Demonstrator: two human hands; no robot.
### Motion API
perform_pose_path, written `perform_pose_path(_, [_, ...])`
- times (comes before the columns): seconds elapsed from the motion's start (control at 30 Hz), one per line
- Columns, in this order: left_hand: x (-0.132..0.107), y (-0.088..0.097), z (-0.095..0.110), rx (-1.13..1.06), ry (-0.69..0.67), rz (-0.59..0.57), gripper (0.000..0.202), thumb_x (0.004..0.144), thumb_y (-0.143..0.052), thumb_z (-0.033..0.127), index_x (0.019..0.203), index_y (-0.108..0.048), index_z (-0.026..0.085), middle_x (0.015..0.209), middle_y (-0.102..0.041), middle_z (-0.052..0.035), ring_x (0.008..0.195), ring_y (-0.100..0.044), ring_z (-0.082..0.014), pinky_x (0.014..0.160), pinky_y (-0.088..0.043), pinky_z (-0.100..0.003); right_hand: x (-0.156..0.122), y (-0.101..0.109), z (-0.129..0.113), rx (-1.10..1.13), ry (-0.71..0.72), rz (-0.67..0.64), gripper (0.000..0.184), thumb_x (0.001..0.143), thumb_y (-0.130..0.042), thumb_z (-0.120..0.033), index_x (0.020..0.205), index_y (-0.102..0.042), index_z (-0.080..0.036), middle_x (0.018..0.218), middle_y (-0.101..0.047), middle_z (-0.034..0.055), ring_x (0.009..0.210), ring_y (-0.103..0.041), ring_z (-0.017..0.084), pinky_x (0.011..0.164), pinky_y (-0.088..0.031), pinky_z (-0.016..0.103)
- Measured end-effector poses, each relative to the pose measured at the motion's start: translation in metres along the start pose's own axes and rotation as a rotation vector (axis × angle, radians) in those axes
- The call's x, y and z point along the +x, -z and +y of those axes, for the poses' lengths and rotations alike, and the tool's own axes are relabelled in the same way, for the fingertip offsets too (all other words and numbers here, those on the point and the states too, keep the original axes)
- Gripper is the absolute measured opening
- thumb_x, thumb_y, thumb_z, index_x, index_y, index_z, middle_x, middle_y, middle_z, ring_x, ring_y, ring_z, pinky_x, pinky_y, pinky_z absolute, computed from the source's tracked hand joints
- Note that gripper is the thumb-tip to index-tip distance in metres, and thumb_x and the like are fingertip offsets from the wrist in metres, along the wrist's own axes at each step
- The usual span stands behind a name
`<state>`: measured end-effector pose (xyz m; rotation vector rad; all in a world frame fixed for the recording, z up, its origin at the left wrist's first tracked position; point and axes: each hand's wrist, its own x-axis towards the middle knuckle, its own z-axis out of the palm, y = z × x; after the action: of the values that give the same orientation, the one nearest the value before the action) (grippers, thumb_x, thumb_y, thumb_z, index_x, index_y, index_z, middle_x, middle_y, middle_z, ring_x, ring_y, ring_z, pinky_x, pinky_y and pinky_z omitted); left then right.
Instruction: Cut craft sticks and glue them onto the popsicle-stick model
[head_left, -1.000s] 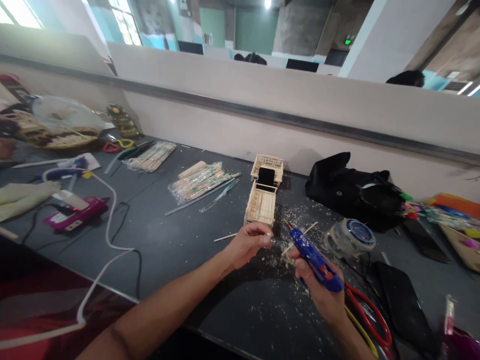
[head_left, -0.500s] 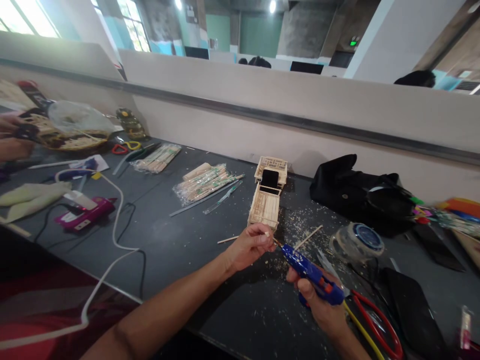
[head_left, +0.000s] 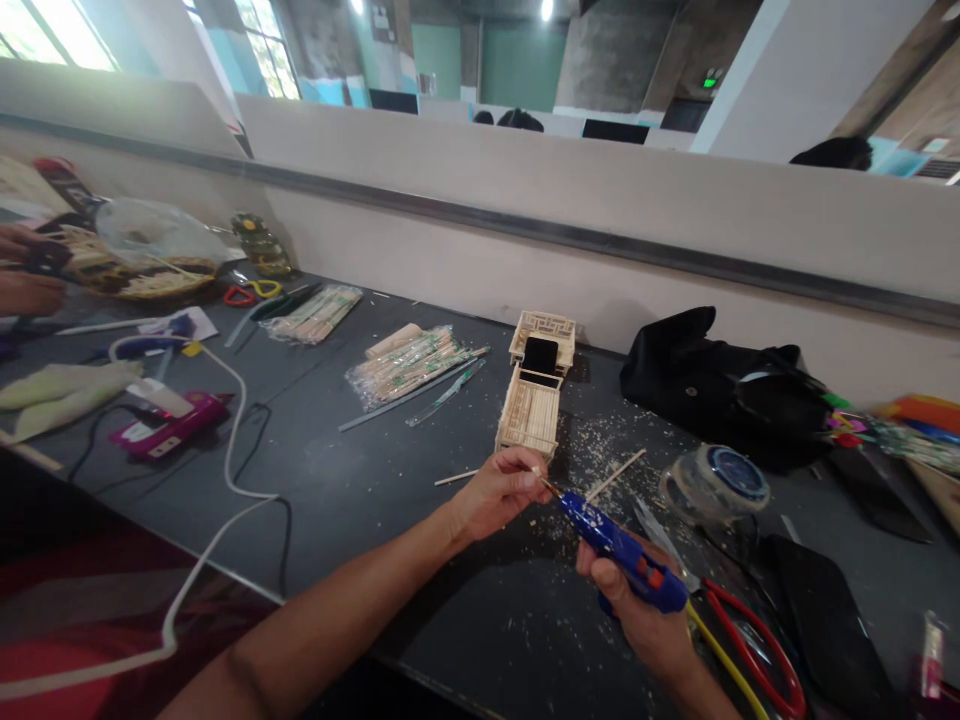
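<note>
One slatted stick model (head_left: 529,415), centre of frame: its body is looking assembled. One blue pointed tool (head_left: 600,530), lower right: our right hand (head_left: 641,615) is wrapping firmly round it. One tiny pale piece (head_left: 537,471), mid-frame: our left hand (head_left: 502,495) is pinching it beside the tool, unattached, so we are judging assembly unfinished.

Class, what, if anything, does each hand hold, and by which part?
Right hand: a blue glue gun, gripped around the handle beneath its body. Left hand: a tiny pale piece, pinched; which part cannot be told.
</note>
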<state>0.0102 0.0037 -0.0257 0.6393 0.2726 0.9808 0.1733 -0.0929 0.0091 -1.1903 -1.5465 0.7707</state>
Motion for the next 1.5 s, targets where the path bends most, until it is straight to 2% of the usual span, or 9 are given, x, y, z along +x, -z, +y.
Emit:
perform_pose_path(0.57, [-0.001, 0.000, -0.001, 0.025, -0.006, -0.014, 0.031, 0.053, -0.093, 0.032, 0.066, -0.069, 0.016, 0.063, -0.058, 0.0031, 0.058, -0.056, -0.0093, 0.057, -0.043, -0.022, 0.002, -0.002, -0.003, -0.059, -0.021, 0.016, 0.050, 0.083, -0.059, -0.063, 0.058, -0.062, -0.020, 0.052, -0.058, 0.0006, 0.046, -0.053, 0.015, 0.044, -0.044, 0.024])
perform_pose_path(0.93, [-0.001, -0.001, 0.000, 0.018, 0.004, 0.006, 0.030, 0.051, -0.094, 0.030, 0.065, -0.071, 0.016, 0.062, -0.061, 0.0016, 0.058, -0.057, -0.0103, 0.057, -0.043, -0.023, -0.004, -0.001, 0.008, -0.069, -0.054, 0.030, 0.045, 0.082, -0.061, -0.059, 0.058, -0.060, -0.020, 0.051, -0.054, -0.0006, 0.046, -0.048, 0.014, 0.043, -0.042, 0.025])
perform_pose_path(1.2, [-0.001, 0.000, 0.000, 0.029, -0.002, -0.008, 0.031, 0.052, -0.093, 0.032, 0.065, -0.070, 0.016, 0.062, -0.060, 0.0022, 0.058, -0.058, -0.0102, 0.058, -0.043, -0.023, -0.002, -0.002, 0.004, -0.029, -0.068, 0.025, 0.047, 0.080, -0.064, -0.061, 0.057, -0.058, -0.021, 0.049, -0.053, -0.0015, 0.044, -0.047, 0.013, 0.041, -0.041, 0.024])
perform_pose_path(1.5, [-0.001, -0.001, 0.001, 0.027, 0.005, 0.002, 0.032, 0.051, -0.094, 0.032, 0.064, -0.070, 0.016, 0.061, -0.061, 0.0024, 0.057, -0.058, -0.0097, 0.057, -0.043, -0.022, -0.007, -0.002, 0.015, -0.060, -0.066, 0.052, 0.045, 0.081, -0.063, -0.060, 0.059, -0.059, -0.021, 0.051, -0.055, -0.0007, 0.045, -0.050, 0.014, 0.043, -0.044, 0.024])
